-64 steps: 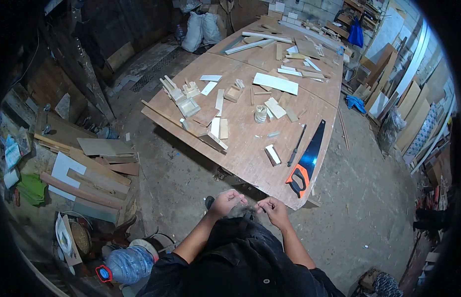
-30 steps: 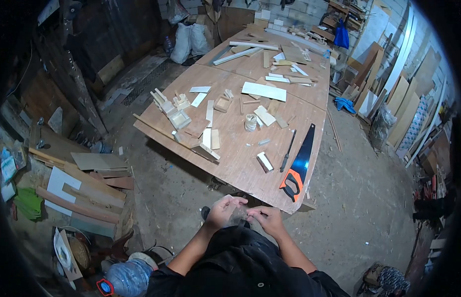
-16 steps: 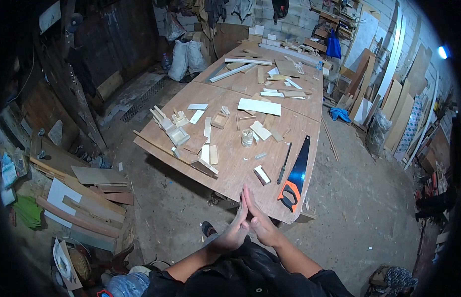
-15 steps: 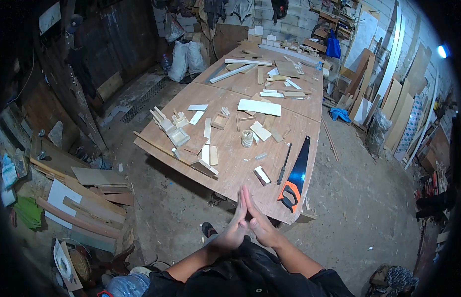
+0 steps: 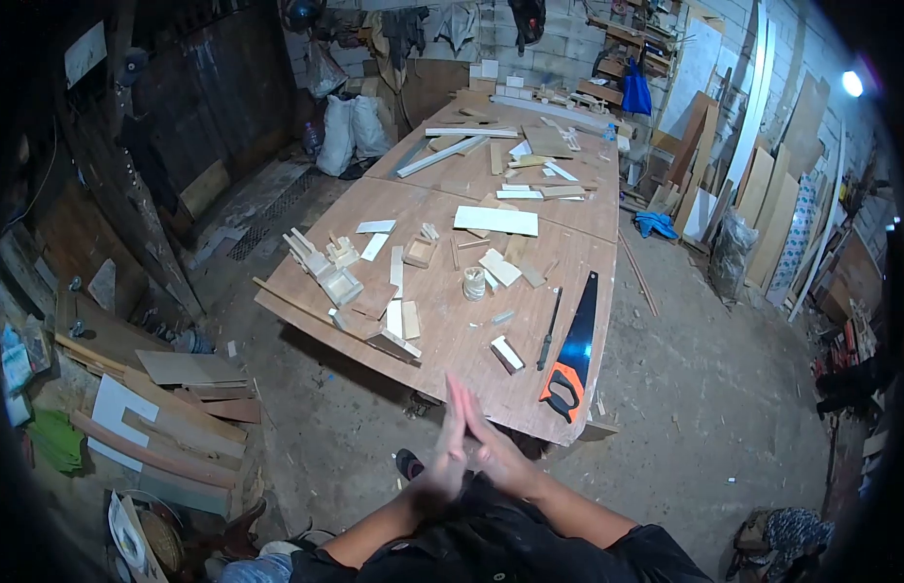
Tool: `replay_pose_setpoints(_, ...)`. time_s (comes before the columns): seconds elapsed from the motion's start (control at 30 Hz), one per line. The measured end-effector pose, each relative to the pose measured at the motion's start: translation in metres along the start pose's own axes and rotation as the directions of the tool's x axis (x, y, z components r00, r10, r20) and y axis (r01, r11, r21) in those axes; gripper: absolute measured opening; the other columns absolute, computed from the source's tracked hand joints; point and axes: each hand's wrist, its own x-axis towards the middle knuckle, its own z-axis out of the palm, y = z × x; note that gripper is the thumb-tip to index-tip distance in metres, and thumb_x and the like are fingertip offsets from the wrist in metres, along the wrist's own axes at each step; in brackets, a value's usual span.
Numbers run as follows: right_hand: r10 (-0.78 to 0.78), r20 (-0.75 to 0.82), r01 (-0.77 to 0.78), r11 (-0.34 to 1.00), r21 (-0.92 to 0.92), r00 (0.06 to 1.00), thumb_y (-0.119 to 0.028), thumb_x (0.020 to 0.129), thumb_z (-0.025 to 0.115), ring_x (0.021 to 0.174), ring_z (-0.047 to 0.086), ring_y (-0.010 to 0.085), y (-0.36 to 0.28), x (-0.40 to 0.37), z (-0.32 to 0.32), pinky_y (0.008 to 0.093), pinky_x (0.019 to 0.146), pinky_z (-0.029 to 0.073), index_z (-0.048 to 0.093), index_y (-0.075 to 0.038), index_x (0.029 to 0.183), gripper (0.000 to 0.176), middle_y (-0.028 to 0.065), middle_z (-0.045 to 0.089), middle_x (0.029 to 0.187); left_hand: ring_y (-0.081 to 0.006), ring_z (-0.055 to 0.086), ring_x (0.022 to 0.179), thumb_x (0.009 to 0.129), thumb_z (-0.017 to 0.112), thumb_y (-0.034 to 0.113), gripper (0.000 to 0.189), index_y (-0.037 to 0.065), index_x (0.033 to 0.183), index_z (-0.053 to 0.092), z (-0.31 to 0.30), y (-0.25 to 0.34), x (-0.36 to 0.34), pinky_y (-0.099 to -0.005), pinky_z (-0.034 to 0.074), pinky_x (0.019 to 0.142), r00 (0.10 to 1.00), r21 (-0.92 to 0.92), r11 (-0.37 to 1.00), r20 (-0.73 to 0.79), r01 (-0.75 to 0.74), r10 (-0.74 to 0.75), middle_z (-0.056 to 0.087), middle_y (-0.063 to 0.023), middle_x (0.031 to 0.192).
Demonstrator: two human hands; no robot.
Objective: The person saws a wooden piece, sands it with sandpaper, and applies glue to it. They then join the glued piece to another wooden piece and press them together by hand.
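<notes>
My left hand [image 5: 450, 439] and my right hand [image 5: 494, 449] meet palm to palm in front of my body, at the near edge of the wooden table [image 5: 423, 209]. The fingers are stretched out and nothing shows between them; both hands are slightly blurred. Just beyond the fingertips lies a small wood block with a white face [image 5: 507, 354]. To the right of it are a thin dark tool with a handle [image 5: 549, 335] and a handsaw [image 5: 574, 355] with an orange and black grip. A roll or jar [image 5: 473, 284] stands further back.
Small wooden box pieces [image 5: 340, 285] sit at the table's left side. A white board [image 5: 495, 221] and several strips lie toward the far end. Planks lean on the right wall, near a blue bag [image 5: 636, 89]. Board offcuts [image 5: 141, 418] are stacked on the floor at left.
My hands stay together and have shifted slightly left and down in view. The whole scene has moved a little left as the camera turned. Nothing on the table has been moved.
</notes>
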Motion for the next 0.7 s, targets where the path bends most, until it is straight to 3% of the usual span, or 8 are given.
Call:
replay_pose_setpoints(0.07,-0.008,-0.065,0.014,0.995,0.096,0.998,-0.061,0.097,0.030,0.147,-0.001,0.0366,0.005,0.005,-0.007,0.0420,0.117,0.005,0.003,0.004,0.150,0.088,0.0240,0.001,0.158,-0.0344,-0.012,0.145,0.092,0.013,0.070,0.096,-0.006,0.148,-0.009,0.007,-0.005,-0.005,-0.0451,-0.002,0.117,0.991,0.146,0.982,0.084,-0.119,0.108,-0.014,-0.0228,0.157)
replay_pose_setpoints(0.13,-0.027,-0.081,0.038,0.990,0.139,0.996,-0.063,0.096,0.030,0.146,-0.003,0.0373,0.012,0.003,0.001,0.0420,0.117,0.004,0.002,0.004,0.150,0.090,0.0246,0.002,0.158,-0.0337,-0.014,0.145,0.090,0.012,0.073,0.100,-0.006,0.148,-0.008,0.005,0.018,0.001,-0.0453,-0.003,0.117,0.994,0.142,0.988,0.098,-0.053,0.039,-0.016,-0.0234,0.156)
replay_pose_setpoints(0.23,0.028,0.077,-0.033,0.997,0.064,0.997,-0.064,0.095,0.030,0.146,-0.005,0.0377,0.009,-0.010,0.019,0.0416,0.117,0.004,0.000,0.003,0.150,0.092,0.0286,-0.004,0.156,-0.0314,-0.015,0.145,0.081,0.009,0.083,0.111,-0.003,0.147,-0.013,0.000,0.050,0.026,-0.0465,-0.006,0.116,0.992,0.058,0.991,-0.026,0.121,-0.120,-0.019,-0.0197,0.156)
replay_pose_setpoints(0.37,0.060,-0.010,-0.058,0.986,0.157,0.998,-0.064,0.095,0.030,0.146,-0.008,0.0380,0.020,-0.009,0.009,0.0437,0.117,0.003,0.001,0.001,0.151,0.091,0.0269,-0.006,0.157,-0.0332,-0.015,0.145,0.084,0.015,0.081,0.110,-0.006,0.147,-0.012,-0.004,-0.004,-0.001,-0.0472,-0.005,0.116,0.995,0.108,0.991,0.050,0.083,-0.089,-0.019,-0.0214,0.156)
replay_pose_setpoints(0.47,0.045,-0.061,-0.037,0.991,0.125,0.997,-0.064,0.095,0.031,0.146,-0.008,0.0378,0.015,-0.005,-0.004,0.0445,0.117,0.003,0.001,-0.001,0.151,0.090,0.0261,-0.005,0.157,-0.0335,-0.016,0.145,0.083,0.017,0.082,0.113,-0.005,0.147,-0.013,0.001,0.001,0.000,-0.0469,-0.005,0.116,0.979,0.167,0.980,0.151,0.110,-0.136,-0.020,-0.0206,0.156)
replay_pose_setpoints(0.5,0.050,-0.076,-0.040,0.992,0.123,0.996,-0.064,0.095,0.031,0.146,-0.008,0.0378,0.010,-0.007,-0.003,0.0445,0.117,0.003,0.001,-0.001,0.151,0.090,0.0261,-0.005,0.157,-0.0297,-0.016,0.145,0.079,0.014,0.086,0.115,-0.001,0.148,-0.014,0.013,0.019,0.012,-0.0450,-0.005,0.117,0.935,0.048,0.934,0.021,0.354,-0.355,-0.020,-0.0159,0.157)
replay_pose_setpoints(0.57,0.112,0.084,-0.116,0.992,0.054,0.990,-0.064,0.095,0.031,0.146,-0.007,0.0383,-0.003,-0.012,0.002,0.0452,0.117,0.002,0.001,-0.002,0.152,0.089,0.0262,-0.004,0.157,-0.0303,-0.016,0.145,0.079,0.014,0.086,0.115,-0.002,0.148,-0.014,0.013,0.016,0.013,-0.0453,-0.005,0.117,0.943,0.057,0.944,0.054,0.326,-0.329,-0.020,-0.0166,0.157)
replay_pose_setpoints(0.7,0.079,0.056,-0.087,0.986,0.145,0.995,-0.066,0.094,0.032,0.145,-0.008,0.0392,0.005,-0.010,-0.002,0.0450,0.117,0.002,-0.001,-0.003,0.152,0.092,0.0261,-0.005,0.157,-0.0327,-0.016,0.145,0.081,0.016,0.084,0.114,-0.004,0.147,-0.015,0.013,0.005,0.008,-0.0467,-0.005,0.116,0.974,0.090,0.975,0.088,0.202,-0.210,-0.019,-0.0197,0.156)
